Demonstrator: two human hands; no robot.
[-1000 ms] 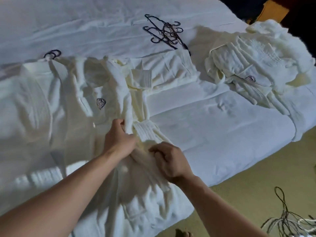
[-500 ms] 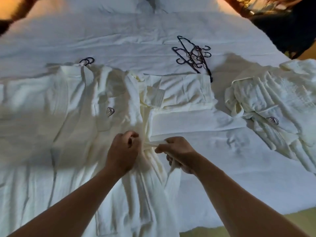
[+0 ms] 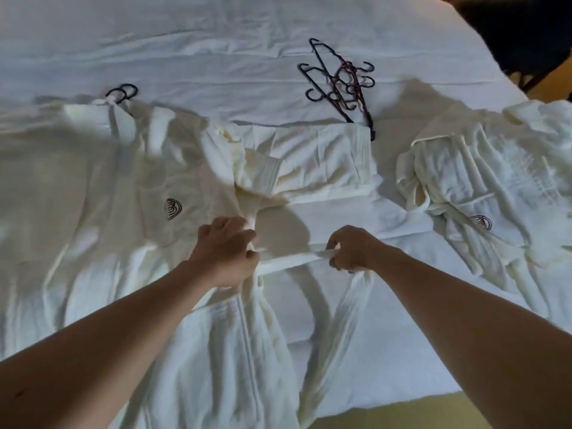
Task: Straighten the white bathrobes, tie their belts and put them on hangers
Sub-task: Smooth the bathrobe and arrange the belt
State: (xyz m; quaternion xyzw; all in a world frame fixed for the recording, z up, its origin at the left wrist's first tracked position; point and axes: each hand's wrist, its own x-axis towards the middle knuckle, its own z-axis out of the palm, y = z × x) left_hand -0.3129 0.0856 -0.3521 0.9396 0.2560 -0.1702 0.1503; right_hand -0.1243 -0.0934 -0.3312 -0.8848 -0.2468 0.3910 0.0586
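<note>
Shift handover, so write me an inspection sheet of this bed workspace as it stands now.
Surface: bed, white sheet, creased.
Job's things: robe spread flat at left, a hanger hook showing at its collar; its belt stretched between both hands; second robe crumpled at right, no hanger seen in it; loose hangers piled at the far side.
Clutter: nothing seen.
Grippers: left hand grips the belt at the robe's waist; right hand pinches the belt further along.
Cables: nothing seen.
Surroundings: floor at the near edge; dark area at top right, too dim to tell.
</note>
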